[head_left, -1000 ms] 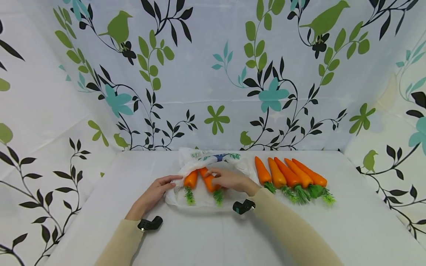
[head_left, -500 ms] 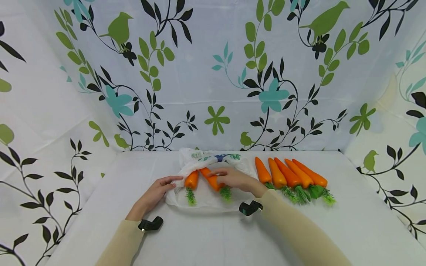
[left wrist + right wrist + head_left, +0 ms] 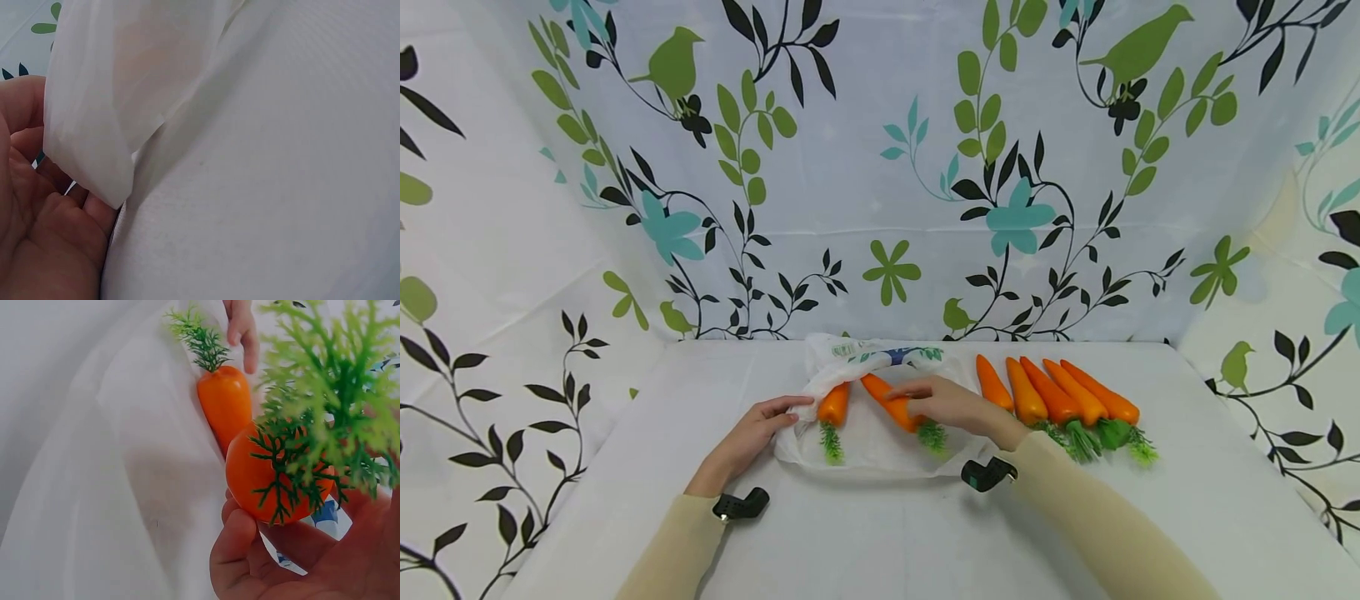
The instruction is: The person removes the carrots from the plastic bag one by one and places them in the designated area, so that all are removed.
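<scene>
A white plastic bag (image 3: 865, 454) lies on the table with its mouth toward the person. One carrot (image 3: 833, 406) with feathery greens lies at the bag's left part. My right hand (image 3: 958, 404) grips a second carrot (image 3: 889, 403) over the bag; in the right wrist view the fingers curl round this carrot (image 3: 250, 481), beside the first carrot (image 3: 224, 403). The left hand (image 3: 752, 435) pinches the bag's left edge; the left wrist view has the bag (image 3: 94, 137) between thumb and fingers of that hand (image 3: 50, 219).
Several carrots (image 3: 1051, 396) with green tops lie side by side on the white table (image 3: 820, 542), to the right of the bag. A patterned cloth (image 3: 850, 167) hangs behind the table. The right forearm passes in front of the carrot row.
My right hand has moved to the right with the gripped carrot, away from the other carrot, which has stayed nearly in place. The left hand has kept its place at the bag's edge.
</scene>
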The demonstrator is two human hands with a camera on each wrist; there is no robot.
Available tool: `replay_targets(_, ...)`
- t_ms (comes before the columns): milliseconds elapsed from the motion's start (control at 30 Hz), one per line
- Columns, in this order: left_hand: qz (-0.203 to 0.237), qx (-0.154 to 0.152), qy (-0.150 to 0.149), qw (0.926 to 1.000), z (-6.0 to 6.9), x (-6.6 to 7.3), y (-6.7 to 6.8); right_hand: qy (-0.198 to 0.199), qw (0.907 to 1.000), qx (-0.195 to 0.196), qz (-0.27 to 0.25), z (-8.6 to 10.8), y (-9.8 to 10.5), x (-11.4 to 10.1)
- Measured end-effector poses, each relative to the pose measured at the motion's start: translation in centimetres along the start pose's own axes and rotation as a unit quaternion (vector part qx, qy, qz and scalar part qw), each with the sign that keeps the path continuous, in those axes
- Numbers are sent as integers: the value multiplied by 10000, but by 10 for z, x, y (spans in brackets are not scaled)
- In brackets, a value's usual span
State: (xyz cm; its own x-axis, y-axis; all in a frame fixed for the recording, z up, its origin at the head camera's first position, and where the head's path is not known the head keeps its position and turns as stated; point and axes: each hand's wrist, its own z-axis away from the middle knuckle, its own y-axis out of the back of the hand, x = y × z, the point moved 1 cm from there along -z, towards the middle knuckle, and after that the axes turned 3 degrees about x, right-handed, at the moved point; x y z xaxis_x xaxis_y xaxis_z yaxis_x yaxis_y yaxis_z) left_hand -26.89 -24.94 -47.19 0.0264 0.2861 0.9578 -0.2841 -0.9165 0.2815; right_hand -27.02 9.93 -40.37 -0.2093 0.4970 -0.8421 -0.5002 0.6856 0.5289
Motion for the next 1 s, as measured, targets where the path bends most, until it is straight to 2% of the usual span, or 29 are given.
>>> replay_targets(500,9,-21,-39,10000,0,0,-1,41,9999,-35,-92,33,20,3)
replay_targets(633,-9,-37,-19,10000,1,0,-2,41,9999,-100,-117,44,29,8)
replay_targets(1000,-57,18,15,10000,1,0,-2,-9,9999,60,89,80,56,23)
